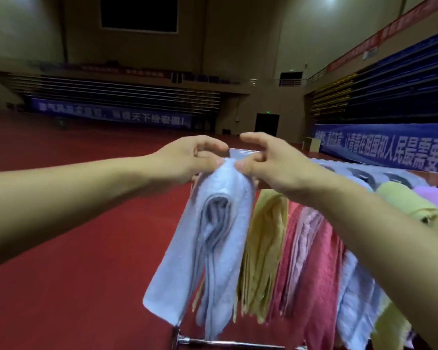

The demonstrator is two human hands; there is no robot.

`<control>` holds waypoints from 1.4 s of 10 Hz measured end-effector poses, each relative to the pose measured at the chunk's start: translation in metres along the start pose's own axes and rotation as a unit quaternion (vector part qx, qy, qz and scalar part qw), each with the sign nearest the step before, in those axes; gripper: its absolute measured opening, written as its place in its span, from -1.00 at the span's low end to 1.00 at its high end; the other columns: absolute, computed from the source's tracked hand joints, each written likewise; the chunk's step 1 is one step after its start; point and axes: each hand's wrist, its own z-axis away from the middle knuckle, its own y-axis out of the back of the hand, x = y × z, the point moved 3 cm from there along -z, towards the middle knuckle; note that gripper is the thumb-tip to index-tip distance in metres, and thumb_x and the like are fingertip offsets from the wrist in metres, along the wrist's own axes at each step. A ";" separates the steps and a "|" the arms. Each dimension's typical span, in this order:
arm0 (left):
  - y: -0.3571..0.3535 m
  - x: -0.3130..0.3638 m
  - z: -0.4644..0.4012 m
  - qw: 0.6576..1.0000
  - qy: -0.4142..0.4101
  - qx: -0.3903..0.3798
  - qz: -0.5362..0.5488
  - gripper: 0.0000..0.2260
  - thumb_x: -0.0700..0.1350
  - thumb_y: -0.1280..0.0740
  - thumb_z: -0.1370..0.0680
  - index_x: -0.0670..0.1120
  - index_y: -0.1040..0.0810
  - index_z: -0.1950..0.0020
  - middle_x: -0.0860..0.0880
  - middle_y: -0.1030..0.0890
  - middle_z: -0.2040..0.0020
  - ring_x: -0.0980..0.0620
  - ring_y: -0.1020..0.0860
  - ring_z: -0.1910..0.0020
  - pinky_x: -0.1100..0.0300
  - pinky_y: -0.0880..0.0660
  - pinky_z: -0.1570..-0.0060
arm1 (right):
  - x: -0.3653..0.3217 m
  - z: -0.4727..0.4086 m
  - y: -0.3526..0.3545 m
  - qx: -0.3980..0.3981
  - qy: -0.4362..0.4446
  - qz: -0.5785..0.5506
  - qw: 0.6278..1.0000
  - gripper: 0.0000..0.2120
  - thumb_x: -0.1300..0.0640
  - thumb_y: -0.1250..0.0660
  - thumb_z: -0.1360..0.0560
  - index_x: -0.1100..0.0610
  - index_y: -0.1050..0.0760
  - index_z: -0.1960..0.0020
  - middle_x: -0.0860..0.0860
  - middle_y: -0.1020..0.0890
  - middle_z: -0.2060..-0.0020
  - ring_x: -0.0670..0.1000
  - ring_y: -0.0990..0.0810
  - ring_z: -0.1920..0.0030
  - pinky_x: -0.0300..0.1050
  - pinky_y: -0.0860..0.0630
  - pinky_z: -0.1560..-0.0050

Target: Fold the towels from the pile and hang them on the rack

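Head view: pale blue towel (213, 238), folded, draped over rack (240, 154), top fold pinched by fingers of left hand (190, 160) and right hand (271, 160).

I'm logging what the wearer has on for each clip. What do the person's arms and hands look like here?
Both forearms are bare as far as the frame shows, with no sleeves visible. The left hand and right hand wear no gloves, rings, watch or bracelet that can be seen.
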 end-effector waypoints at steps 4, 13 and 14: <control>-0.008 -0.036 -0.069 0.998 0.037 0.034 -0.027 -0.73 -0.16 -0.43 -0.52 -0.06 -0.54 -0.20 0.05 -0.61 0.16 0.16 -0.53 0.25 0.22 -0.42 0.22 | 0.034 -0.051 0.030 0.043 -0.010 0.224 0.974 -0.41 0.07 -0.43 -0.52 0.01 -0.28 -0.48 -0.09 -0.64 0.25 -0.15 -0.58 0.27 -0.28 -0.46 0.21; -0.010 -0.027 -0.067 0.986 -0.013 0.040 -0.162 -0.77 -0.23 -0.41 -0.54 -0.12 -0.50 -0.18 -0.01 -0.69 0.05 0.26 -0.56 0.39 0.37 -0.45 0.37 | 0.033 -0.035 0.039 0.015 -0.038 0.199 0.979 -0.38 0.15 -0.27 -0.62 0.07 -0.05 -0.58 -0.20 -0.71 0.07 -0.20 -0.52 0.42 -0.30 -0.41 0.42; -0.012 -0.006 -0.066 0.964 -0.051 0.113 -0.234 -0.85 -0.13 -0.40 -0.54 0.01 -0.54 -0.10 0.08 -0.68 0.08 0.23 -0.57 0.27 0.29 -0.43 0.23 | 0.029 -0.016 0.048 0.077 -0.011 0.159 0.984 -0.38 0.13 -0.32 -0.59 0.04 -0.12 -0.56 -0.12 -0.71 0.05 -0.12 -0.63 0.22 -0.23 -0.48 0.25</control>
